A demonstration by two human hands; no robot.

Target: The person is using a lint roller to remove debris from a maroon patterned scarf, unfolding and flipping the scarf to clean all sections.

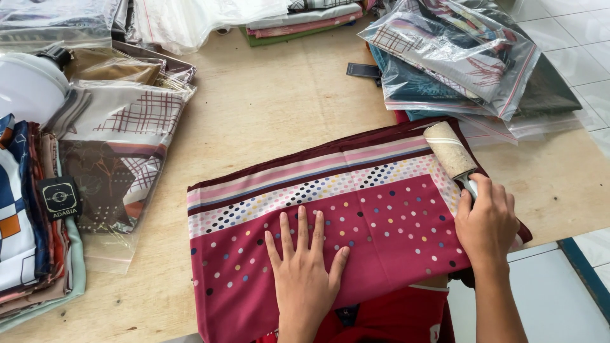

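— How are the hands placed on the scarf (356, 216)?
— The left hand (304, 267) is laid flat, fingers spread, on its near half. The right hand (486, 222) is closed round a lint roller (450, 149), pressed at the scarf's right edge

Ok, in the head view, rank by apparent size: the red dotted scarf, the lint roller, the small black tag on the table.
Largest to smallest:
1. Red dotted scarf
2. Lint roller
3. Small black tag, though it lies farther from the camera, so it may look smaller than it is.
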